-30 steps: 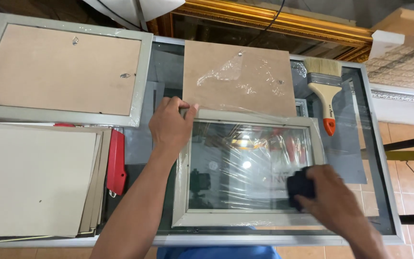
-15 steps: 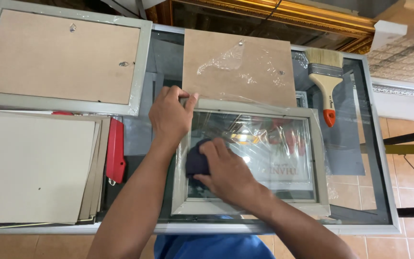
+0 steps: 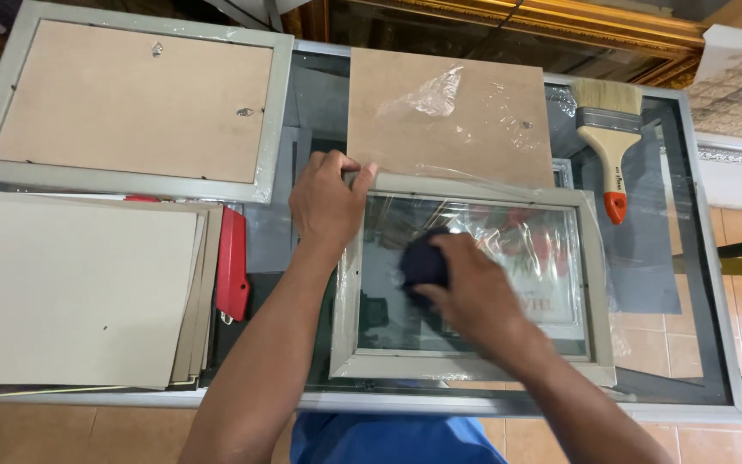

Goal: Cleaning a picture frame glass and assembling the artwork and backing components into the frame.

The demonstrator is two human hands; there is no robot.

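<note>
The left hand (image 3: 326, 199) pins the top-left corner of the grey frame (image 3: 596, 292) on the bench (image 3: 706, 258). The right hand (image 3: 465, 288), closed on a dark cloth (image 3: 422, 262), rubs the glass (image 3: 543, 258) beneath it. The wiping looks partway done.

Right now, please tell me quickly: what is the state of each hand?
Left hand: closed over the top left corner of the grey picture frame, gripping it.
Right hand: fingers closed on a dark cloth, pressed on the frame's glass.

Bare glass right of the picture frame (image 3: 596, 283) lies open below the paintbrush (image 3: 608, 146); card stack (image 3: 70, 292) blocks left.
</note>
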